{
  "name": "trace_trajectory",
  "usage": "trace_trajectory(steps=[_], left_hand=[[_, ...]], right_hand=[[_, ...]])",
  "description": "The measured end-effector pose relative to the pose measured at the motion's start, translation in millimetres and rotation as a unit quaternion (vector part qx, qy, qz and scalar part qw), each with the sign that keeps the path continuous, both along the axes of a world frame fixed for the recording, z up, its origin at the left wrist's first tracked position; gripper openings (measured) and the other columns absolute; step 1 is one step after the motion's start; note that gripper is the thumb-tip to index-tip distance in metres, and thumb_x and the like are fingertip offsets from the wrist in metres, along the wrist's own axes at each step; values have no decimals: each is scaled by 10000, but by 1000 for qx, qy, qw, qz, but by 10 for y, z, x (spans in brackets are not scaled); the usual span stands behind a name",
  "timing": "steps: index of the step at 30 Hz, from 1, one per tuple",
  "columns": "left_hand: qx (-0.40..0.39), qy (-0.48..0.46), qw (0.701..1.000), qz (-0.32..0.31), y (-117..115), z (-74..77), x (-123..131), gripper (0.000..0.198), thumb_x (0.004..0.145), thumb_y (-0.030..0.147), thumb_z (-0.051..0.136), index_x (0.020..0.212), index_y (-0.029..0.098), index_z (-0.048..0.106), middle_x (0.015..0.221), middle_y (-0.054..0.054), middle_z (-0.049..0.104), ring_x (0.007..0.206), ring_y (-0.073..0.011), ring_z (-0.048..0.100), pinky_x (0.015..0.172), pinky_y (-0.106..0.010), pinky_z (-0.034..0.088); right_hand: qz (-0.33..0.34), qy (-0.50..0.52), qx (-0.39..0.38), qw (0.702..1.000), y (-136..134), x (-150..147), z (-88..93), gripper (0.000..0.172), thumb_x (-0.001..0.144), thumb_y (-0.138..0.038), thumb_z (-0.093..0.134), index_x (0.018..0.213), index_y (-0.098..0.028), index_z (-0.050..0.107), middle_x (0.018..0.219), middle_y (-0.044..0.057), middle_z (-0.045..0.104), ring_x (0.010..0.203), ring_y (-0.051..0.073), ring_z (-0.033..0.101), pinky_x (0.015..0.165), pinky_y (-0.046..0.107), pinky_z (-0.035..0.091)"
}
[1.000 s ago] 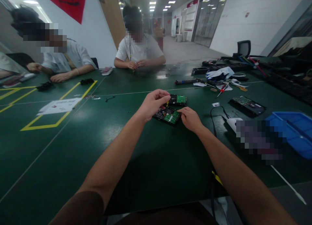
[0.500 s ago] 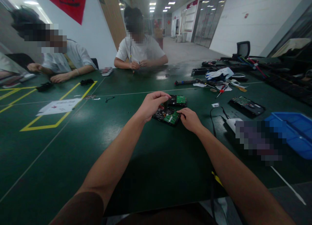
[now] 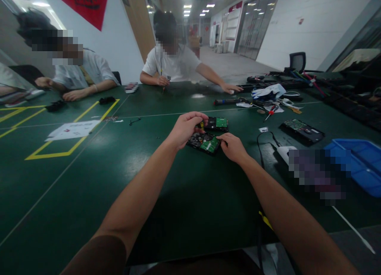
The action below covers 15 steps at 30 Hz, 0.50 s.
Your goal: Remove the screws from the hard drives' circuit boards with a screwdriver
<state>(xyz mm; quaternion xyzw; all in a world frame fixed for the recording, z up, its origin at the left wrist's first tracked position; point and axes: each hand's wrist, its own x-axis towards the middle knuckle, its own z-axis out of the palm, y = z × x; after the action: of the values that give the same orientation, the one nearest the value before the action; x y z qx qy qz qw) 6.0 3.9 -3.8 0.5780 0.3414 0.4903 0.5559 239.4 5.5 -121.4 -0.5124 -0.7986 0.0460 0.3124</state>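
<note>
Since the earlier frame, a co-worker's hand [image 3: 230, 88] has stretched out over the far side of the surface [image 3: 190, 207]. Nearest, the hard drive [image 3: 210, 144] lies between my hands, long axis roughly left to right. My right hand [image 3: 232, 146] touches its right end; whether it grips, I can't tell. My left hand [image 3: 188, 129] pinches a yellow-and-black tool [image 3: 201, 125] above its left half. A second drive [image 3: 222, 123] sits just beyond.

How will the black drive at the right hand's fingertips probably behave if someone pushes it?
The drive is likely stiff, as it looks like a rigid block. It would probably slide rather than roll or tip, since it lies flat and low on the shiny table. Its exposed green board may be fragile under hard pressing.
</note>
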Motion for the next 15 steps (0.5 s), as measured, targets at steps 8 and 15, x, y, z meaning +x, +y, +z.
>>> trace_trajectory(steps=[8, 15], left_hand=[[40, 53, 998, 10, 14, -35, -35, 175, 853, 311, 705, 943, 176, 771, 1016, -79, 724, 840, -148, 616, 658, -253, 494], [7, 20, 1000, -16, -11, 5, -27, 161, 859, 242, 671, 1001, 176, 709, 916, -66, 712, 847, -168, 646, 620, -252, 494]], right_hand=[[5, 5, 3, 1000, 2, 7, -16, 333, 907, -97, 515, 1138, -169, 743, 1138, 105, 720, 1037, 229, 671, 982, 403, 529], [0, 6, 4, 1000, 13, 9, -28, 324, 917, -102, 512, 1131, -172, 744, 1134, 101, 712, 1032, 225, 665, 980, 391, 527]])
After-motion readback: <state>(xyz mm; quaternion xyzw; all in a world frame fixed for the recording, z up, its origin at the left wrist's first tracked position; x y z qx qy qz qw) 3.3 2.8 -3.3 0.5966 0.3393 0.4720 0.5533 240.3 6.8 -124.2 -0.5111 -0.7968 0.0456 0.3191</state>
